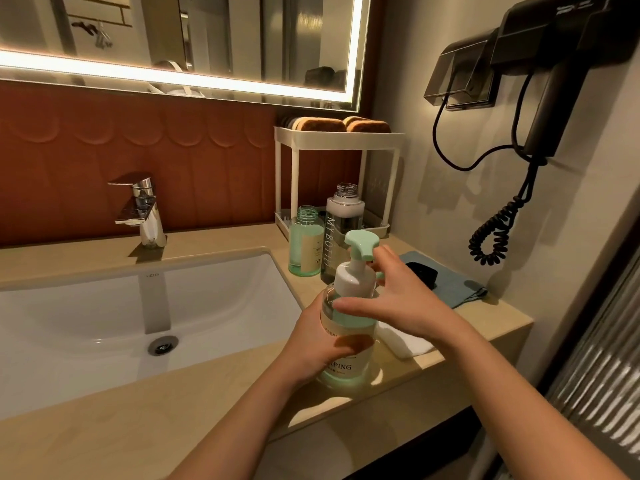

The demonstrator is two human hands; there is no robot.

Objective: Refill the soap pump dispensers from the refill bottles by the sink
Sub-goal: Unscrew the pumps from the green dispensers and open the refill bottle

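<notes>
Dispenser [354, 322] in left hand [310, 345] (upright)

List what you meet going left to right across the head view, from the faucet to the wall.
Faucet → green bottle → tall bottle → blue cloth → hair dryer. The held dispenser overlaps the tall bottle, so it is left out.

Backlit mirror [207, 39] above rust-red tiled wall [138, 150], beige countertop [104, 427].
</notes>
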